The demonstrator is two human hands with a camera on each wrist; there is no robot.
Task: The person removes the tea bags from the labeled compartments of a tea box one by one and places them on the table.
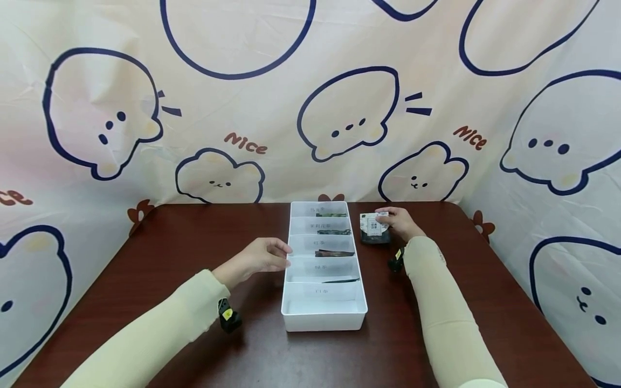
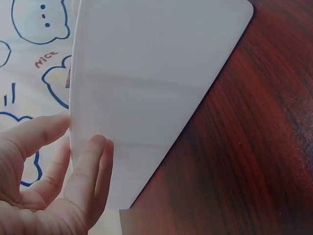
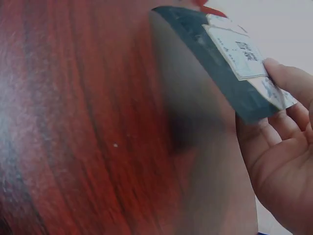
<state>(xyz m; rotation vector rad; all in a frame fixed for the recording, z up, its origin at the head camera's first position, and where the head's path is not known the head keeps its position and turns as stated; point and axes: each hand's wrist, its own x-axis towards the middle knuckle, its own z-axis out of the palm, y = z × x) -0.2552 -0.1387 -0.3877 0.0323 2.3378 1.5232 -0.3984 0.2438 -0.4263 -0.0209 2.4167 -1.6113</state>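
Note:
My right hand (image 1: 400, 222) pinches a tea packet (image 1: 372, 230) to the right of the divided box. In the right wrist view the packet (image 3: 215, 63) is dark green and white with a label bearing a QR code, tilted above the table. The white box (image 1: 324, 321) has several compartments in a row, each marked with printed characters. Thin edges of packets show in the farther compartments; none shows in the nearest one. My left hand (image 1: 259, 257) is at the box's left side, its fingertips (image 2: 98, 142) against the outer wall and nothing held.
A dark red-brown wooden table (image 1: 218, 355) lies under the box. A cloth backdrop (image 1: 281, 108) with cartoon outlines surrounds the table at the back and sides. Small black wrist devices hang below both sleeves (image 1: 165, 318).

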